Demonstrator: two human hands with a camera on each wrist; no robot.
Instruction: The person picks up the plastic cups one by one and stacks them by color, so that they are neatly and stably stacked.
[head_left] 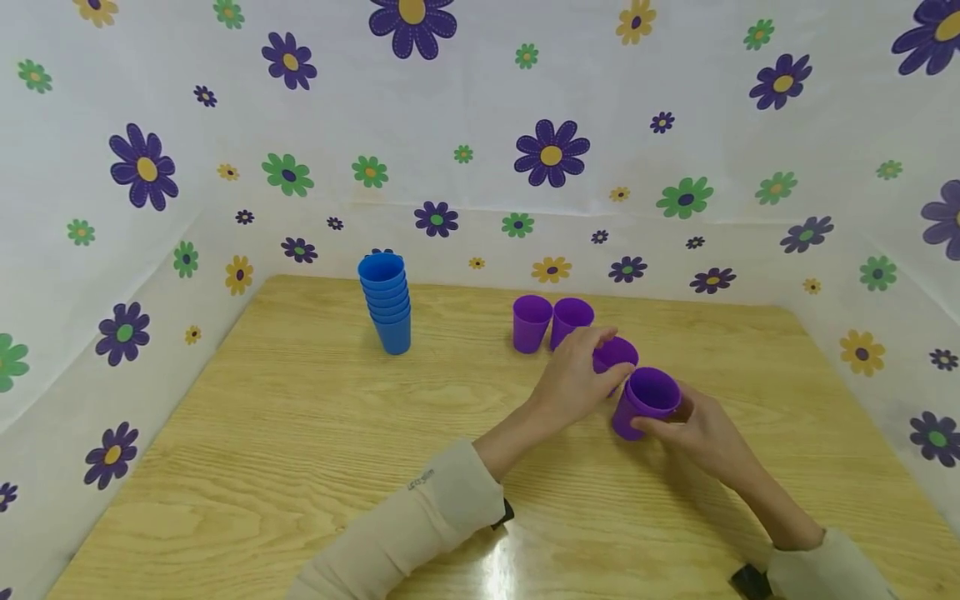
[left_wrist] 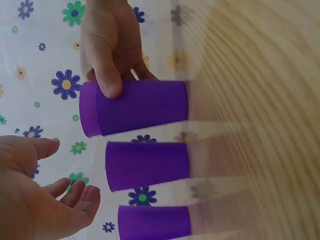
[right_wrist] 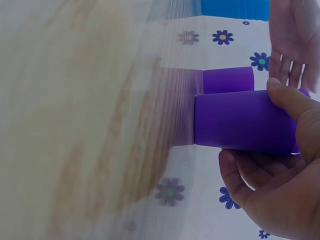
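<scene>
My right hand grips a purple cup stack, thumb on the near side and fingers round the far side. Two rims show in the left wrist view, one cup nested in another. The stack stands upright, its base at the table. My left hand hovers by a single purple cup just behind the stack. Its thumb and fingers are spread apart, and in the left wrist view the left hand holds nothing. Farther back stand two more purple cups, one on the left and one beside it, partly hidden by the left hand.
A tall stack of blue cups stands upright at the back left of the wooden table. A white cloth with printed flowers hangs behind the table and along both sides.
</scene>
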